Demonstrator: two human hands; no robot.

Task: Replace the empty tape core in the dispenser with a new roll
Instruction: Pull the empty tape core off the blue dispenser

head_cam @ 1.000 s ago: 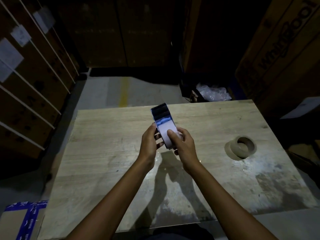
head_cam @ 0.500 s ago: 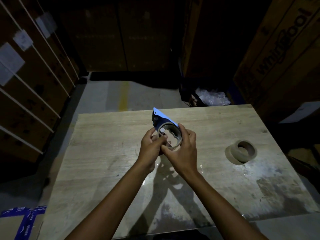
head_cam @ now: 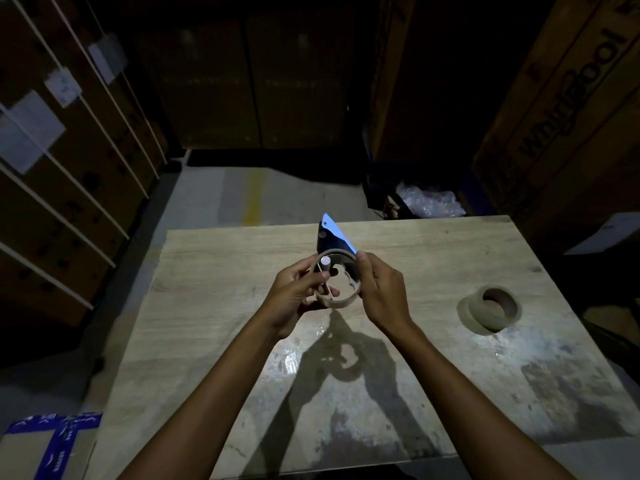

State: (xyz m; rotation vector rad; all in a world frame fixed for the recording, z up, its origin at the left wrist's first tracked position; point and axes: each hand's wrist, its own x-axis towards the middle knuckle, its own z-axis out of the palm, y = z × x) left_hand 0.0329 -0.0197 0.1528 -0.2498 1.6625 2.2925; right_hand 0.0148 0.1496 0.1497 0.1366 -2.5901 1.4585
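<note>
I hold a blue tape dispenser (head_cam: pixel 329 233) above the middle of the wooden table (head_cam: pixel 214 271), its blade end pointing away from me. My left hand (head_cam: pixel 294 296) grips its near side, thumb by the pale hub. A thin brown cardboard core (head_cam: pixel 341 299) sits around the hub, shifted toward me. My right hand (head_cam: pixel 379 289) pinches the core's right rim. A full brown tape roll (head_cam: pixel 493 310) lies flat on the table to the right, apart from both hands.
Tall cardboard cartons (head_cam: pixel 568 109) stand at the right and strapped cartons (head_cam: pixel 59 174) at the left. A bin of clear plastic wrap (head_cam: pixel 429 202) sits beyond the table's far edge. A blue-taped box (head_cam: pixel 52 441) lies on the floor at lower left.
The dispenser has been turned from edge-on to side-on, exposing the core and hub. The core now sits looser and lower on the hub, with my right hand on its rim.
</note>
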